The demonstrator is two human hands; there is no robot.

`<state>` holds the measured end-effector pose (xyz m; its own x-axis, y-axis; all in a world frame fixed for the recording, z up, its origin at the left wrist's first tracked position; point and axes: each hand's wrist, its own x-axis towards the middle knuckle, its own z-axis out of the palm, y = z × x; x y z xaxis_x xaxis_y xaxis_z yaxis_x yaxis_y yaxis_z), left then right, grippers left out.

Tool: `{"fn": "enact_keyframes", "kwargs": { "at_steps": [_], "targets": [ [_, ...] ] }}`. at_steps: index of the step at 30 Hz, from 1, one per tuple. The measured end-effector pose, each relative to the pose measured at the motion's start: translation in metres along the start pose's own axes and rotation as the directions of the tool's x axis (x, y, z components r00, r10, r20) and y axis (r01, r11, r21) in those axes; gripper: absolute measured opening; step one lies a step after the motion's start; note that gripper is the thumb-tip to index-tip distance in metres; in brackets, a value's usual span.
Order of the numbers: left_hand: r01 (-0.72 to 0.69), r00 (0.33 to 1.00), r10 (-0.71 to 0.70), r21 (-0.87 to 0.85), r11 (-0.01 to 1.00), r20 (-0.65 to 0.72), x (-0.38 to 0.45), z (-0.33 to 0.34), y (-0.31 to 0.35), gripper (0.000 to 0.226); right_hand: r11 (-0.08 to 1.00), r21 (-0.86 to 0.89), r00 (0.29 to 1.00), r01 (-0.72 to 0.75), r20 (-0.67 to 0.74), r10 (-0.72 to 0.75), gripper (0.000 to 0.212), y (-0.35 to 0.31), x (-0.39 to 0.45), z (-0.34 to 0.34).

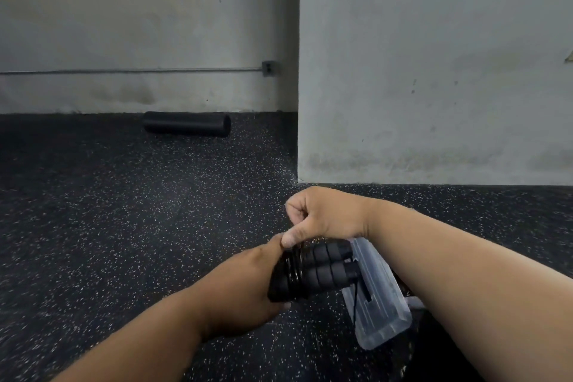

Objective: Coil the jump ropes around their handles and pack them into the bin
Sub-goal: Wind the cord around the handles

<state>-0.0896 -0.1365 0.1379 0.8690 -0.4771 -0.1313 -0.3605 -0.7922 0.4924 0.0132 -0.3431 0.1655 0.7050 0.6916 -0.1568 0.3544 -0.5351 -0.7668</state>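
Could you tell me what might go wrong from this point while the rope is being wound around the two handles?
1. The coils sit bunched at one end of the handles; if the left hand eases its grip, they may slide off.
2. The right hand only pinches the rope, so tension could slip.
3. A loose strand dangles over the clear plastic bin and might snag its edge.

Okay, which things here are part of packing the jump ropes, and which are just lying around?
Part of the job:
- jump rope handles, gripped by the left hand
- rope coil, pinched by the right hand
- clear plastic bin

Just lying about:
- black foam roller by the wall
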Motion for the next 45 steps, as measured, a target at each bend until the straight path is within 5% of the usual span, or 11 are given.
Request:
{"fn": "enact_keyframes", "kwargs": {
  "at_steps": [5,9,13,18,23,26,32,37,40,43,45],
  "targets": [
    [0.016,0.982,-0.107,-0.494,0.870,-0.158,-0.006,-0.005,0.002,0.112,0.815,0.574,0.994,-0.078,0.109,0.019,0.034,0.013,0.009,0.030],
    [0.041,0.914,-0.294,-0.657,0.753,-0.280,0.005,-0.007,-0.015,0.110,0.950,0.264,0.977,-0.167,-0.088,0.197,0.045,0.006,0.016,0.053],
    [0.206,0.833,-0.422,-0.507,0.837,-0.358,0.014,-0.015,-0.051,0.078,0.965,-0.231,0.992,-0.120,0.021,0.128,0.018,-0.002,0.009,0.062],
    [0.360,0.900,-0.399,-0.214,0.908,-0.178,0.017,0.000,-0.058,0.072,0.665,-0.743,0.966,0.075,0.221,0.137,0.017,-0.022,-0.002,0.065],
    [0.269,0.963,-0.267,0.127,0.955,-0.031,0.020,0.024,-0.039,0.038,0.543,-0.807,0.908,0.232,0.379,0.176,0.020,-0.043,-0.007,0.067],
    [0.007,0.989,-0.054,0.318,0.948,0.141,0.020,0.034,-0.032,0.032,0.749,-0.639,0.964,0.174,0.267,0.004,0.018,-0.046,-0.008,0.051],
    [0.031,0.997,-0.040,-0.118,0.993,-0.071,0.010,0.016,-0.002,0.090,0.991,-0.130,0.998,-0.041,0.034,0.046,0.048,-0.013,-0.005,0.009],
    [0.087,0.991,-0.108,-0.231,0.969,-0.077,-0.002,0.006,0.011,0.126,0.920,0.361,0.981,-0.151,0.171,0.093,0.041,0.023,0.007,0.011],
    [0.076,0.990,-0.109,-0.323,0.943,-0.085,-0.006,0.005,0.019,0.131,0.854,0.517,0.951,-0.058,0.290,-0.111,0.026,0.033,0.018,0.028],
    [0.040,0.981,-0.113,-0.403,0.914,-0.160,-0.005,0.006,0.015,0.136,0.530,0.848,0.813,0.033,0.285,-0.507,0.016,0.020,0.018,0.050],
    [0.014,0.961,-0.139,-0.457,0.890,-0.241,-0.002,0.005,0.010,0.131,0.730,0.683,0.963,0.014,0.188,-0.195,0.029,0.015,0.018,0.052]
  ]
}}
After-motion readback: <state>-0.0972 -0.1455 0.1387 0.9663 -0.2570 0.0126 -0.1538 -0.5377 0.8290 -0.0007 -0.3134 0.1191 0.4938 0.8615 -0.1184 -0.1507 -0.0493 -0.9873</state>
